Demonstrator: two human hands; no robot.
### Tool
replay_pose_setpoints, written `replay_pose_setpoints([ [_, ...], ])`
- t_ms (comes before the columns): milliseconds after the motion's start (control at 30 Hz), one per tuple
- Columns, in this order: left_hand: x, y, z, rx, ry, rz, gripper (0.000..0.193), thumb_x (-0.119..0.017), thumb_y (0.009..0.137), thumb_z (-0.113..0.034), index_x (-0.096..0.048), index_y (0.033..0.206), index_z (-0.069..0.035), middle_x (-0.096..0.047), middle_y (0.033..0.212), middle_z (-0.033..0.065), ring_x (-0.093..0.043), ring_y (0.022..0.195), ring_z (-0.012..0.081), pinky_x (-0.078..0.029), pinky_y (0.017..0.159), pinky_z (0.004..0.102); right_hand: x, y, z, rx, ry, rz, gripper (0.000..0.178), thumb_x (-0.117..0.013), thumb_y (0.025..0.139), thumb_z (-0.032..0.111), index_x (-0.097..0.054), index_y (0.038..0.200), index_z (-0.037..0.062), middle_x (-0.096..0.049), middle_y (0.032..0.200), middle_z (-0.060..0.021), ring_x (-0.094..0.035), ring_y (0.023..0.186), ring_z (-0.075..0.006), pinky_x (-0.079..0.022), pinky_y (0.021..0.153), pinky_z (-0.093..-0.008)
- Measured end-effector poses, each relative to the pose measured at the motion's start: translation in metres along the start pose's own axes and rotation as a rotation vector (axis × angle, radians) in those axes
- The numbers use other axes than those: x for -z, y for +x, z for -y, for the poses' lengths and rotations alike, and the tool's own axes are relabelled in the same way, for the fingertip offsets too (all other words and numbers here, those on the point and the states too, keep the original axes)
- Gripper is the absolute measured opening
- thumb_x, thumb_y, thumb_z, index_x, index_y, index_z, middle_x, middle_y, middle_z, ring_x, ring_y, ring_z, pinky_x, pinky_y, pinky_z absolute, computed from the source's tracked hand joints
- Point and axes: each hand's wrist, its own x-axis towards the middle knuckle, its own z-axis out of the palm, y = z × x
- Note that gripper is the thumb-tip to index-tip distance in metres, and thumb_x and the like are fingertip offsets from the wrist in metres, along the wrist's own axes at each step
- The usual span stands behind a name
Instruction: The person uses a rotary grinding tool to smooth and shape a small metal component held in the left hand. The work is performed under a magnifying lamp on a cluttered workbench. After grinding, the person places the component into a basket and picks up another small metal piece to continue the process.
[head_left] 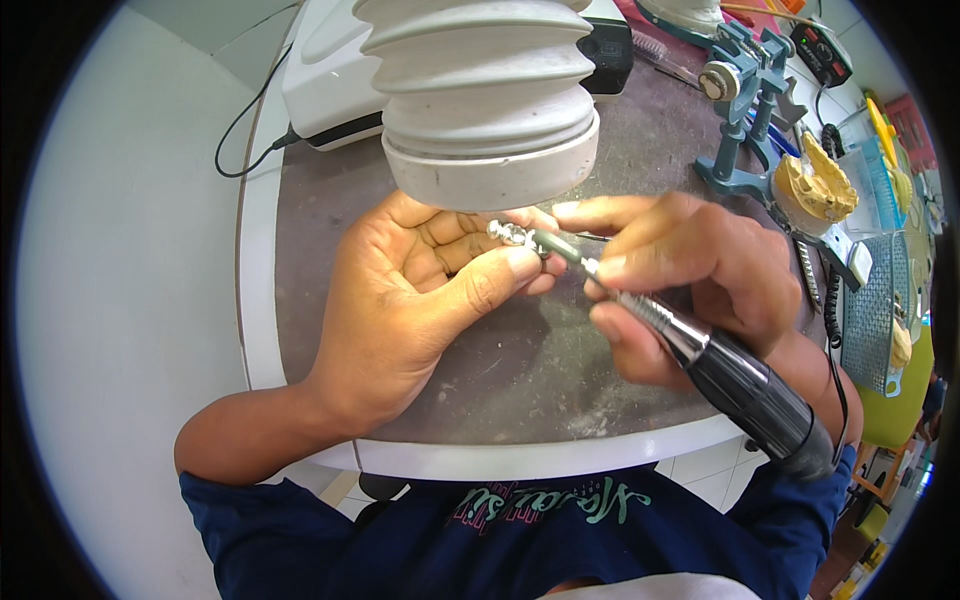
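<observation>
My left hand [430,285] is closed, pinching a small shiny silver metal dental piece [508,233] between thumb and fingers. Part of that piece is hidden by the fingertips. My right hand [690,265] grips a rotary handpiece [740,375] with a black body and a silver front, its cord trailing down to the right. At its tip is a green-grey polishing bit [558,246], which meets or nearly meets the metal piece. Both hands are over the table, just below a white ribbed suction hose [490,165].
A grey table [470,400] with a white edge lies beneath. At the right stand a blue-grey articulator [745,110], a yellowish plaster dental model [815,185] and a blue mesh basket [868,320]. A white machine [335,85] with a black cord sits at the back left.
</observation>
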Motion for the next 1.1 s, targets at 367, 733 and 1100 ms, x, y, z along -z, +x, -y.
replay_pose_setpoints([
  [367,0.002,-0.004,-0.004,0.025,0.016,-0.015,0.025,-0.066,0.094,-0.002,-0.056,0.116,0.004,-0.062,0.114,0.0137,-0.067,0.103,0.0173,-0.057,0.09,0.0278,-0.003,0.004,0.004,0.022,-0.023,-0.012,0.023,-0.076,0.079,-0.002,-0.061,0.097,-0.0029,-0.066,0.078,-0.013,-0.07,0.075,-0.023,-0.056,0.093,-0.0553],
  [733,0.0,-0.01,-0.007,-0.005,0.051,-0.049,0.028,-0.064,0.094,0.0,-0.057,0.121,0.003,-0.063,0.116,0.0131,-0.066,0.102,0.0168,-0.055,0.09,0.0273,0.0,-0.002,0.012,-0.071,0.064,-0.016,0.021,-0.069,0.081,-0.005,-0.057,0.098,-0.0019,-0.062,0.079,-0.0122,-0.07,0.08,-0.0231,-0.054,0.095,-0.0556],
  [1100,0.001,-0.012,-0.003,-0.079,0.084,-0.016,0.028,-0.063,0.095,0.0,-0.058,0.123,-0.001,-0.06,0.118,0.0097,-0.065,0.102,0.0157,-0.054,0.091,0.0288,-0.004,0.001,0.011,-0.053,0.104,-0.007,0.025,-0.071,0.08,-0.007,-0.058,0.1,0.0005,-0.062,0.076,-0.0103,-0.068,0.073,-0.0192,-0.053,0.098,-0.0556],
])
